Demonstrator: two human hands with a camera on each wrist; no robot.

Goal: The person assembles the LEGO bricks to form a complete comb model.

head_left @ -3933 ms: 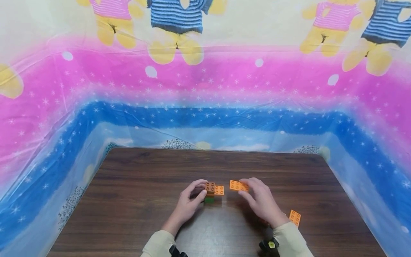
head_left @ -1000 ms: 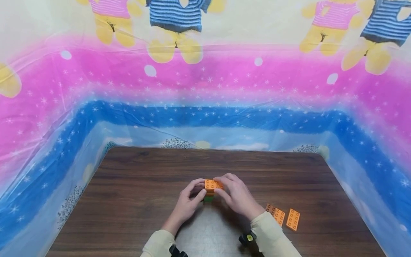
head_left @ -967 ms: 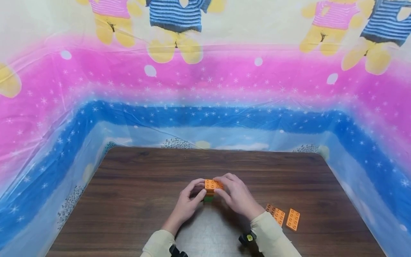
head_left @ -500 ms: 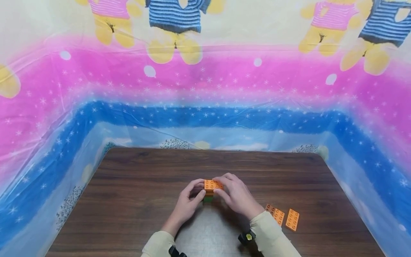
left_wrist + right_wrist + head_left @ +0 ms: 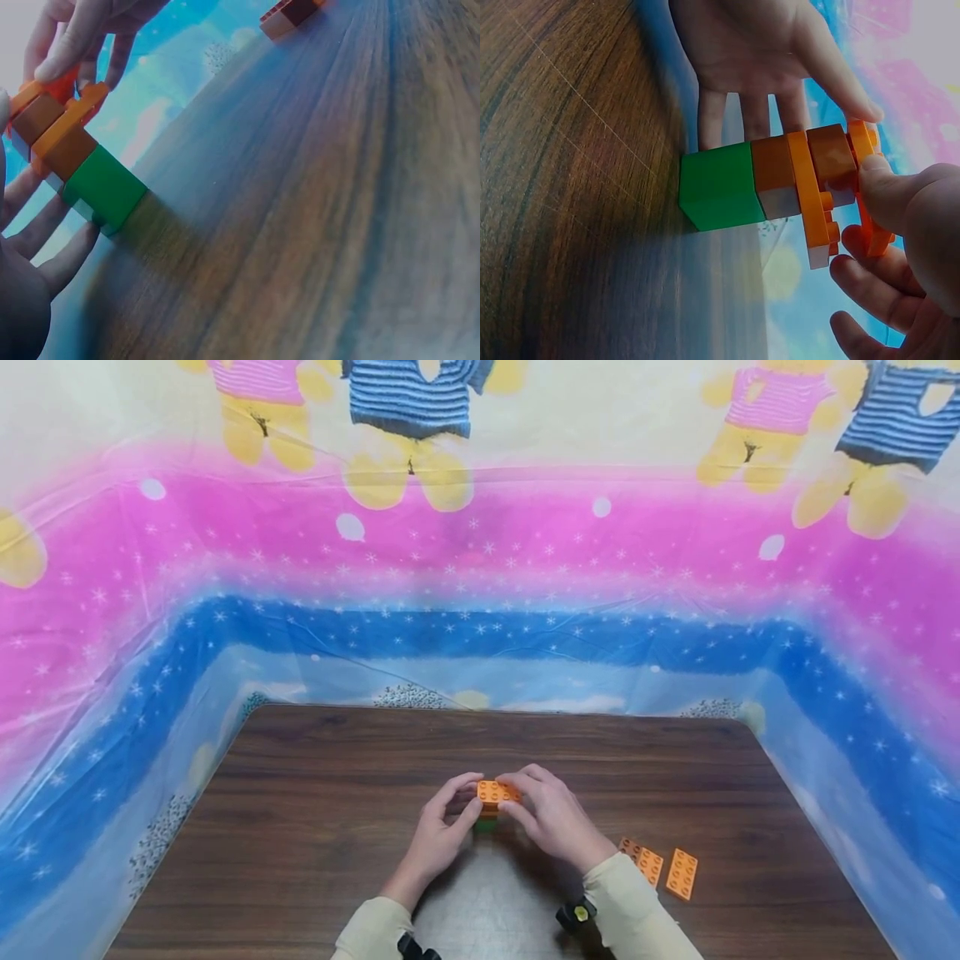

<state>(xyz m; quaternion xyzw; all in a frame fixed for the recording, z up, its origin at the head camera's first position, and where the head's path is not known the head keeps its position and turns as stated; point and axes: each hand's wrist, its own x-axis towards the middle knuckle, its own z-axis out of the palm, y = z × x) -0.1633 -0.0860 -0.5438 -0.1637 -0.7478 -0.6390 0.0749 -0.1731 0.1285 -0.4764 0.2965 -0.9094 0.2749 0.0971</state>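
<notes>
A small tower of building bricks stands at the table's middle: a green brick (image 5: pixel 718 186) at the bottom, then a brown brick (image 5: pixel 775 169), an orange plate (image 5: pixel 811 195) jutting to one side, and a second brown brick (image 5: pixel 832 159). Topmost is another orange plate (image 5: pixel 495 791), pinched between thumb and fingers of my right hand (image 5: pixel 555 817). It lies over the upper brown brick; whether it is fully seated I cannot tell. My left hand (image 5: pixel 442 827) holds the tower from the left, fingers along its far side and thumb near the top plate.
On the right of the dark wooden table (image 5: pixel 337 760) lie a loose orange plate (image 5: pixel 682 874), another orange plate (image 5: pixel 649 866) and a brown brick (image 5: pixel 630 849), partly behind the right sleeve. A patterned cloth (image 5: pixel 465 635) hangs around the table's back and sides.
Nearly four seconds ago my right hand held the orange plate apart, right of the tower; it now lies on top. Over the last second both hands have hardly moved.
</notes>
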